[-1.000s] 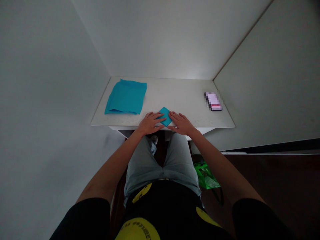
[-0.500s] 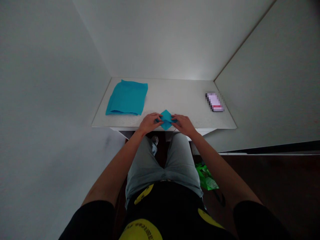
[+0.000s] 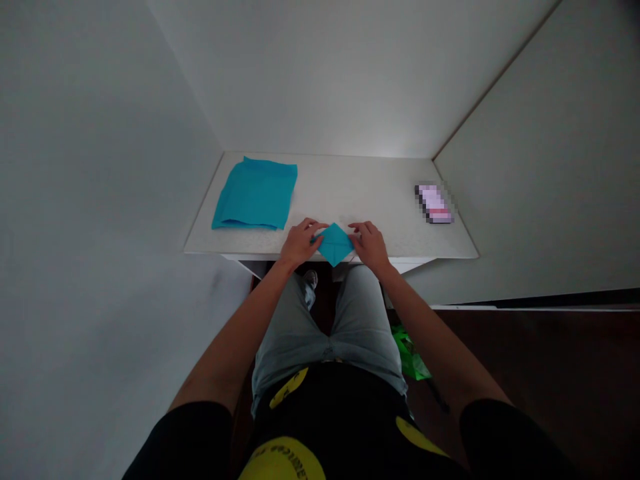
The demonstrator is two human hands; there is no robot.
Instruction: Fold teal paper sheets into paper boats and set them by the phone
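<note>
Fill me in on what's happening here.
A person has their bare left hand and bare right hand at the side corners of a small blue diamond-shaped sheet, creased across its middle, at the near edge of a white rectangular table. Larger blue paper-like sheets lie on the table toward the left, and a dark-edged rectangular phone, its bright screen pixelated, lies toward the right.

At the near edge of the tabletop (image 3: 355, 190), the left hand (image 3: 301, 243) and right hand (image 3: 370, 247) hid the side corners of a small blue sheet (image 3: 334, 247); I couldn't tell their grip. Toward the tabletop's right end, a phone (image 3: 434, 203) was blurred into blocks. Below the tabletop, the right forearm (image 3: 440, 333) partly hid a green bag (image 3: 410, 358).
</note>
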